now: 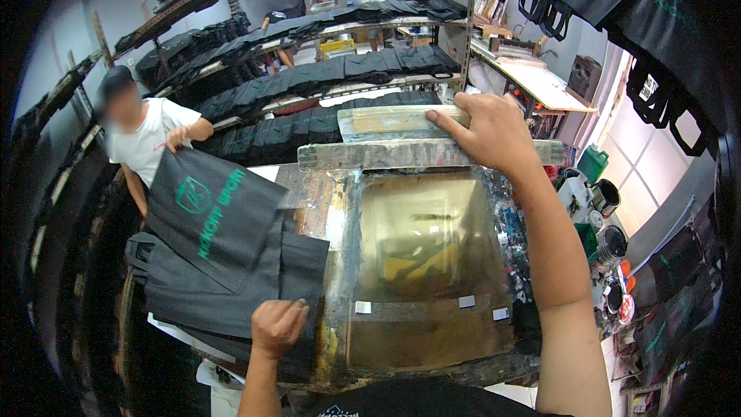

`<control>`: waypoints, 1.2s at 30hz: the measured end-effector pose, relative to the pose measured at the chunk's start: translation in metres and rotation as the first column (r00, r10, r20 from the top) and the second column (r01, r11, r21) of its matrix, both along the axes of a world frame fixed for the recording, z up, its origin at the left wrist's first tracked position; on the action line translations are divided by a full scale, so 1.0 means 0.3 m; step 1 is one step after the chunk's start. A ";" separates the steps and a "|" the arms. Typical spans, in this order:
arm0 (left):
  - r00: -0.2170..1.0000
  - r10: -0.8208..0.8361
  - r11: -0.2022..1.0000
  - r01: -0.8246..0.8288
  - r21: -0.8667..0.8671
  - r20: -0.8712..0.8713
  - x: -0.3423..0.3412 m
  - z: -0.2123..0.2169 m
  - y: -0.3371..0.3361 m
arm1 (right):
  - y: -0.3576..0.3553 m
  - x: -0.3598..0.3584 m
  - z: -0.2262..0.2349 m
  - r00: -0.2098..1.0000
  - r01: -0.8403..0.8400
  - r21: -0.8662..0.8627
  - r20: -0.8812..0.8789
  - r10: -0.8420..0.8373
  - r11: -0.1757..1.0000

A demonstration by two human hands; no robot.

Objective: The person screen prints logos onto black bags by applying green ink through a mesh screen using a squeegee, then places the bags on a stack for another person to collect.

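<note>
My right hand (498, 133) reaches to the far end of the table, its thumb pressed against a pale wooden-handled squeegee (386, 120); the other fingers' undersides are hidden. Just in front of the squeegee lies a stained frame bar (355, 157) of a printing screen, passing behind my wrist. Below is a shiny, brownish flat printing bed (424, 332) with small white tabs on it. At the left, my left hand (279, 328) is closed at the right edge of a stack of black fabric bags (224, 282). Over that stack a co-worker's hand (177, 137) holds a black bag with green print (212, 193).
Racks of black bags (340, 73) stand behind and to the left. The co-worker (139, 127) stands at the table's left side. Paint cans (606, 197) and a green jug (593, 162) crowd the right. Black bags (652, 100) hang at upper right.
</note>
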State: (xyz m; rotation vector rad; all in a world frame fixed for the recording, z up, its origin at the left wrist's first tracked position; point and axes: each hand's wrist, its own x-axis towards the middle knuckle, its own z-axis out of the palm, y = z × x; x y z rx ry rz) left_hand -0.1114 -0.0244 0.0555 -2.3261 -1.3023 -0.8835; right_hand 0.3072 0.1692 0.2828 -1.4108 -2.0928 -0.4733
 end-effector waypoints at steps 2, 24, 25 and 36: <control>0.986 0.145 0.989 -0.143 -0.030 0.087 -0.054 -0.048 -0.036 | -0.002 0.004 -0.012 1.000 -0.017 0.035 -0.012 0.017 0.999; 0.772 0.599 0.680 -0.631 -0.374 -0.214 -0.371 -0.223 -0.052 | -0.012 0.020 -0.031 0.997 -0.049 0.059 -0.061 0.053 0.997; 0.783 0.594 0.702 -0.617 -0.355 -0.186 -0.380 -0.233 -0.053 | -0.018 0.017 -0.028 0.997 -0.048 0.030 -0.057 0.049 0.998; 0.821 0.535 0.799 -0.568 -0.195 -0.200 -0.384 -0.151 0.007 | -0.038 0.025 -0.043 0.998 -0.047 0.030 -0.049 0.048 0.998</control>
